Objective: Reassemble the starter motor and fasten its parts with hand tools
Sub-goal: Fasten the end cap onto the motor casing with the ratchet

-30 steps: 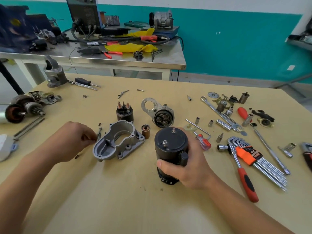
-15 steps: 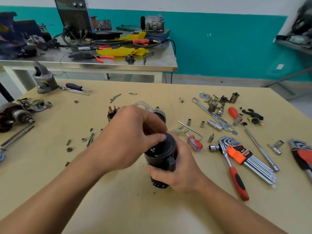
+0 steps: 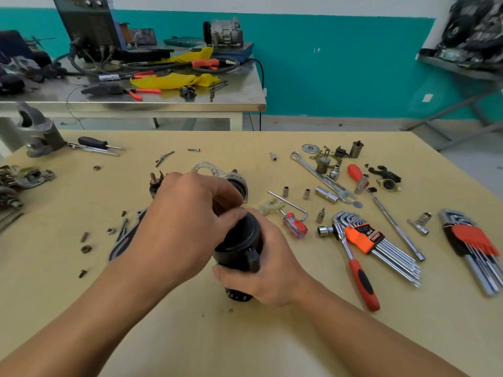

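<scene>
The black motor body [image 3: 239, 240] stands upright on the tabletop [image 3: 245, 336], near its middle. The right hand [image 3: 268, 270] is wrapped around the side of the motor body and grips it. The left hand [image 3: 185, 227] covers its top, fingers curled and pressed together there; what they pinch is hidden. Just behind the motor body lies the silver gear housing [image 3: 217, 172]. To its right lies a ratchet wrench [image 3: 356, 268] with a red handle.

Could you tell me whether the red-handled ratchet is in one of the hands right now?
No, the red-handled ratchet lies on the table, right of both hands.
</scene>
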The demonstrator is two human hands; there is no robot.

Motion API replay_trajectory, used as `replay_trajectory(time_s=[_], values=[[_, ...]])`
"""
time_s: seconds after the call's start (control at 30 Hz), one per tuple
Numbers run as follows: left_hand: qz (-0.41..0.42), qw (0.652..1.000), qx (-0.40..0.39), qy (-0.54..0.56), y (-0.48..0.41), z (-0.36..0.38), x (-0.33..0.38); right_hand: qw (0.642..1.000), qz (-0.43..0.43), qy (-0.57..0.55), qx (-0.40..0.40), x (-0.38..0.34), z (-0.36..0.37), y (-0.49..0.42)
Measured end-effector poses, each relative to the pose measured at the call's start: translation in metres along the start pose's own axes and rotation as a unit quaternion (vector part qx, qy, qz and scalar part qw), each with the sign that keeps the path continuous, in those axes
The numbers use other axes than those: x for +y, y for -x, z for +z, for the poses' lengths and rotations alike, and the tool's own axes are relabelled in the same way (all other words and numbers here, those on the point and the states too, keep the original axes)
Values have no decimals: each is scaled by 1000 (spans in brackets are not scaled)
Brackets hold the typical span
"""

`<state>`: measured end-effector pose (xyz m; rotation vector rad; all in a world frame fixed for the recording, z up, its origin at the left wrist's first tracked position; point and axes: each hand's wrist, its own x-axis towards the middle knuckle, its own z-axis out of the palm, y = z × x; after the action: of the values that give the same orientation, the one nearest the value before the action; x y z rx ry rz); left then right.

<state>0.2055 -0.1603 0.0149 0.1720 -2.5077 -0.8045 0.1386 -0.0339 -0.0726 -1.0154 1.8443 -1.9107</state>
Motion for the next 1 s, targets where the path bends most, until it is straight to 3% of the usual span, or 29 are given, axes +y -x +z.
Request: replay_trajectory(time_s=[0.13, 0.4, 0.47, 0.63, 0.7, 0.83, 0.9, 1.0], values=[[-29, 999, 3, 42, 2, 2, -2, 1000, -3, -4, 0, 0, 0, 0], [-39, 965, -152, 210, -4, -2, -18, 1000, -19, -8, 2, 2, 1, -2], [-40, 957, -143, 248, -4, 2, -21, 1000, -18, 1, 0, 1, 0, -2], [-45, 974, -25, 220, -3, 15, -23, 1000, -18, 5, -3, 1, -1, -2], [-44, 972, -37, 229, -3, 15, -24, 1000, -16, 3, -4, 1, -1, -2], [-66, 928, -169, 325, -10, 5, -34, 1000, -15, 5, 5, 1, -1, -1], [-65, 926, -146, 343, -12, 4, -35, 1000, -17, 15, 7, 1, -2, -1], [-73, 951, -66, 295, -7, 12, -32, 999, -29, 26, -2, 1, -3, -1]])
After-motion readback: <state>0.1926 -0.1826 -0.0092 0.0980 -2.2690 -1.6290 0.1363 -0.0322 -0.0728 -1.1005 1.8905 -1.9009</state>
